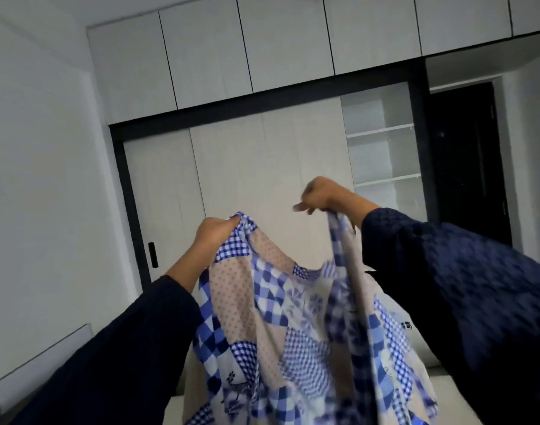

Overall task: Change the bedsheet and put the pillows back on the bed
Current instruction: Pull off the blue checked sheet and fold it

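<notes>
Lower centre: we hold the bedsheet (277,317) up; it hangs in loose folds between our dark sleeves (124,348). It looks thin, soft and light, likely to sag and twist. Left hand (215,233) clenches a bunched edge; right hand (323,194), higher, pinches another. Best taken at the corners, spread wide. Beyond, pale wardrobe doors (262,164).

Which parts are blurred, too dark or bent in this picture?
Head view: motion blur smears the right hand and the bedsheet edge below it; the left hand is sharper. Head view: the doorway is nearly black; the wardrobe lines lean and curve slightly.
</notes>
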